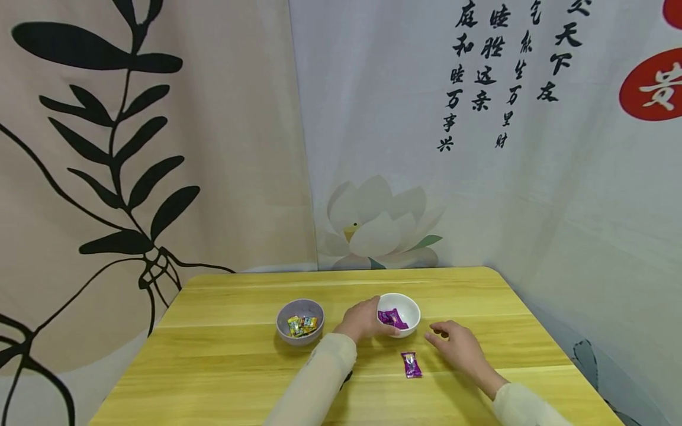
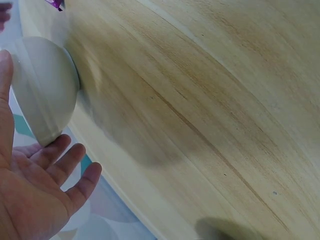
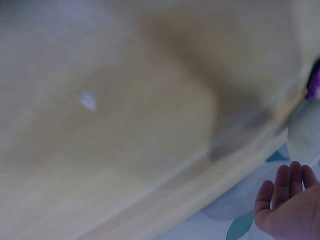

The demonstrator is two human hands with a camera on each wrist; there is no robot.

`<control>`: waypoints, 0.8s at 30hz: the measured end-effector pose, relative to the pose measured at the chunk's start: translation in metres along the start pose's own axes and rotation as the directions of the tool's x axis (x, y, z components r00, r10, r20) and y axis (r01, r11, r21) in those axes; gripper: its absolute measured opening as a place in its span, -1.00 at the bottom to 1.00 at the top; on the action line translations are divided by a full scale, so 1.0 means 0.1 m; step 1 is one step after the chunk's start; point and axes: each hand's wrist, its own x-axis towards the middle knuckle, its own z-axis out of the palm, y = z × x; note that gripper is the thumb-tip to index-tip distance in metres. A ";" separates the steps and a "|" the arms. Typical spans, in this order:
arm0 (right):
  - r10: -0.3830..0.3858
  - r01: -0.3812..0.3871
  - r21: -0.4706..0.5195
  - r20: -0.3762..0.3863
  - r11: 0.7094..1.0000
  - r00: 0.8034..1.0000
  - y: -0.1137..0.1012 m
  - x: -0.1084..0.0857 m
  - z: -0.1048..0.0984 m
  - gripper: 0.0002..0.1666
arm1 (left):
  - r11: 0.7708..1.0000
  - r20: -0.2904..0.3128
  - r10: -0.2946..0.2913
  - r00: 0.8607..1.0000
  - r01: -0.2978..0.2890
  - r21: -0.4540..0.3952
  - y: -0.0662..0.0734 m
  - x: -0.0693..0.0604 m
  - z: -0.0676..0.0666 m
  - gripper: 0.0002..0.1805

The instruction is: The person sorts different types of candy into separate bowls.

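A white bowl (image 1: 414, 309) holds several candies in purple wrappers (image 1: 392, 318). My left hand (image 1: 361, 320) grips this bowl from its left side. In the left wrist view the thumb lies along one side of the bowl (image 2: 50, 85), and fingertips touch its base. To the right of the bowl is my right hand (image 1: 459, 348), fingers loosely bent, holding nothing and apart from the bowl. One purple-wrapped candy (image 1: 411, 365) lies on the table in front of the bowl, between the two hands. The right wrist view is blurred.
A grey-purple bowl (image 1: 284, 325) with several yellow-wrapped candies (image 1: 302, 326) stands left of the left hand. Both bowls are on a wooden table (image 1: 224, 355) with rounded far corners. Behind it hangs a printed cloth backdrop (image 1: 256, 148). A small dark object shows partly behind the left sleeve.
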 end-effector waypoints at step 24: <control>-0.100 0.106 -0.291 0.036 0.951 0.994 -0.19 -0.33 0.44 -0.59 | 1.000 0.004 -0.002 1.000 0.002 0.023 0.02 -0.02 -0.02 0.01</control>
